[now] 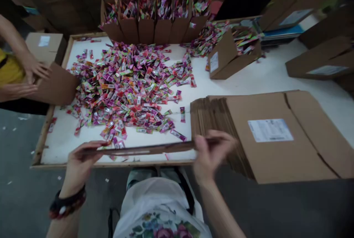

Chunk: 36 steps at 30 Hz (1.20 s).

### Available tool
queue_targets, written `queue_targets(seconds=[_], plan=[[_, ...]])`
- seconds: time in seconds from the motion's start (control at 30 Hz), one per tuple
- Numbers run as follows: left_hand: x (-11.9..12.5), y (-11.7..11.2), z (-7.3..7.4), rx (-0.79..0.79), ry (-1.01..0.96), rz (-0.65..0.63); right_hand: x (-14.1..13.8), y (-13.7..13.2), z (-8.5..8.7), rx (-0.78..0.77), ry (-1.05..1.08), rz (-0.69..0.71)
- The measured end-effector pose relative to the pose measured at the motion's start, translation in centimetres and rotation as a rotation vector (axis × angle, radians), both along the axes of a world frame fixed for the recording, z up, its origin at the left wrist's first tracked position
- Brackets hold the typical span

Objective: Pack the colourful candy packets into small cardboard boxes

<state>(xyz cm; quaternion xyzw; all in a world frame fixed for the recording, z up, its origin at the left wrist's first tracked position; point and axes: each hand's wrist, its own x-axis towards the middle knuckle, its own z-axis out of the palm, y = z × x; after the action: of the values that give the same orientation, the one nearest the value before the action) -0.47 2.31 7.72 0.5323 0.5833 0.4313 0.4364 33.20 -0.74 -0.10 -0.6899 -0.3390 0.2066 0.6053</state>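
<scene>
I hold a flattened cardboard box edge-on above the near edge of the table. My left hand grips its left end with the fingers curled over it. My right hand pinches its right end, just beside the stack of flattened cardboard boxes lying at the right. Beyond the held box, a large heap of small colourful candy packets covers the white table top.
A row of open cartons filled with packets stands at the back. A small open box lies tipped at centre right. At the left, another person's hands hold a cardboard piece. More cartons sit far right.
</scene>
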Motion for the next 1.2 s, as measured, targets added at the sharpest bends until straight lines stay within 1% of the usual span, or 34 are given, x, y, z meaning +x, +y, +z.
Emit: queue_targets(seconds=[0.03, 0.1, 0.17, 0.2, 0.23, 0.27, 0.3, 0.37, 0.43, 0.47, 0.57, 0.63, 0.7, 0.77, 0.8, 0.83, 0.87, 0.93, 1.0, 1.07, 1.1, 1.13, 1.2], plan=[[-1.6, -0.2, -1.5, -0.043, 0.03, 0.059, -2.5, 0.2, -1.4, 0.032, 0.01, 0.006], [-3.6, -0.3, -4.8, -0.119, 0.025, 0.149, -6.3, 0.5, -4.6, 0.044, -0.002, 0.039], [-4.2, -0.1, -7.5, -0.153, -0.014, 0.191, -8.1, 0.4, -7.5, 0.023, -0.035, 0.087], [-4.2, 0.0, -8.4, -0.179, -0.02, 0.201, -8.3, 0.2, -8.5, 0.015, -0.045, 0.124], [-4.1, 0.2, -8.9, -0.206, -0.014, 0.216, -8.1, -0.1, -9.0, 0.007, -0.049, 0.177], [-3.8, 0.4, -9.1, -0.224, 0.003, 0.243, -7.8, -0.4, -9.2, -0.006, -0.046, 0.244], [-3.5, 0.5, -9.0, -0.229, 0.024, 0.29, -7.3, -0.8, -9.1, -0.027, -0.041, 0.319], [-2.8, 0.4, -8.6, -0.182, 0.062, 0.419, -6.5, -1.5, -8.4, -0.088, -0.026, 0.453], [-1.9, -0.1, -8.1, -0.12, 0.117, 0.495, -6.1, -2.1, -7.8, -0.148, 0.007, 0.506], [-1.4, -0.6, -7.9, -0.109, 0.143, 0.498, -6.0, -2.2, -7.7, -0.173, 0.035, 0.509], [0.3, -2.3, -7.4, -0.12, 0.174, 0.417, -6.0, -1.8, -8.2, -0.211, 0.155, 0.498], [1.1, -3.3, -6.8, -0.113, 0.16, 0.308, -5.9, -1.1, -8.7, -0.231, 0.216, 0.494], [1.3, -3.8, -6.1, -0.114, 0.156, 0.11, -6.0, -0.4, -9.1, -0.267, 0.233, 0.449], [0.8, -3.8, -5.4, -0.157, 0.21, -0.156, -6.1, 0.3, -9.6, -0.31, 0.227, 0.393], [0.5, -3.5, -5.2, -0.182, 0.254, -0.258, -6.2, 0.7, -9.8, -0.34, 0.224, 0.395], [0.2, -3.1, -5.2, -0.206, 0.301, -0.32, -6.2, 1.2, -10.1, -0.38, 0.221, 0.434], [0.0, -2.5, -5.4, -0.217, 0.351, -0.337, -6.0, 1.8, -10.3, -0.426, 0.218, 0.502], [0.2, -1.1, -6.1, -0.19, 0.444, -0.286, -5.2, 3.6, -10.4, -0.52, 0.212, 0.694], [1.3, 0.1, -7.2, -0.137, 0.564, -0.219, -3.6, 5.8, -9.7, -0.577, 0.205, 0.913], [2.9, 0.7, -8.4, -0.106, 0.721, -0.19, -1.7, 8.0, -8.2, -0.605, 0.191, 1.117], [3.7, 0.5, -9.0, -0.102, 0.789, -0.186, -0.9, 8.7, -7.3, -0.607, 0.168, 1.232], [4.4, 0.1, -9.6, -0.097, 0.837, -0.177, -0.3, 9.1, -6.3, -0.593, 0.12, 1.36], [5.6, -1.5, -10.8, -0.08, 0.851, -0.139, 0.2, 8.7, -4.6, -0.532, -0.055, 1.6]])
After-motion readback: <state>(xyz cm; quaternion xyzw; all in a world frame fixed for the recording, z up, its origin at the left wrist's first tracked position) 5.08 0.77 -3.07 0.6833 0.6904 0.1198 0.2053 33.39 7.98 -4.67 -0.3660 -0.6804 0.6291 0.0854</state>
